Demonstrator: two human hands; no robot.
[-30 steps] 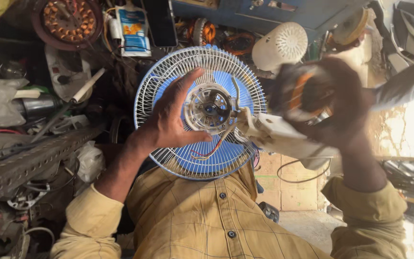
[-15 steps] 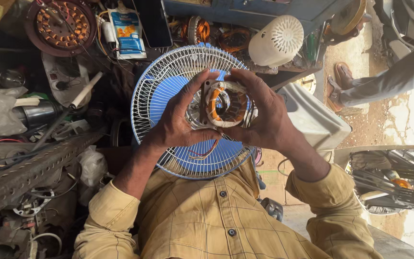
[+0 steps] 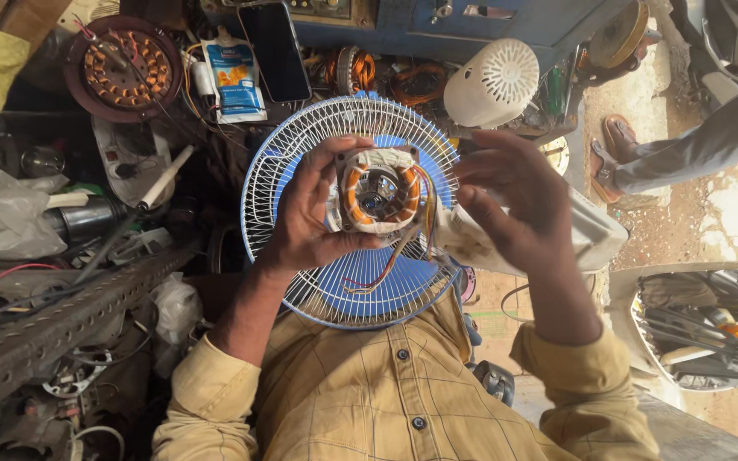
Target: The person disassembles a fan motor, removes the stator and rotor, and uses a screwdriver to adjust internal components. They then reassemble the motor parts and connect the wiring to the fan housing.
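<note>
The fan motor (image 3: 377, 189), a square white block with orange copper windings around a dark round centre, sits in front of the middle of the round wire fan guard (image 3: 348, 209), whose blue blades show behind the white wires. The left hand (image 3: 316, 209) grips the motor, its fingers curled over the top edge and its thumb under the lower edge. Red, yellow and pale wires (image 3: 395, 256) hang from the motor's right side down across the guard. The right hand (image 3: 518, 201) is open, fingers spread and slightly bent, just beside the motor's right edge; whether its fingertips touch the motor cannot be told. Behind that hand lies a white plastic fan body (image 3: 591, 235). Above the guard stand a white domed vented cover (image 3: 493, 84), a black phone (image 3: 275, 51) and a white and blue pouch (image 3: 234, 78). Towards the upper left lies a round dark coil disc (image 3: 125, 68) with copper windings. A perforated metal bar (image 3: 70, 316) runs along the lower left among clutter.
</note>
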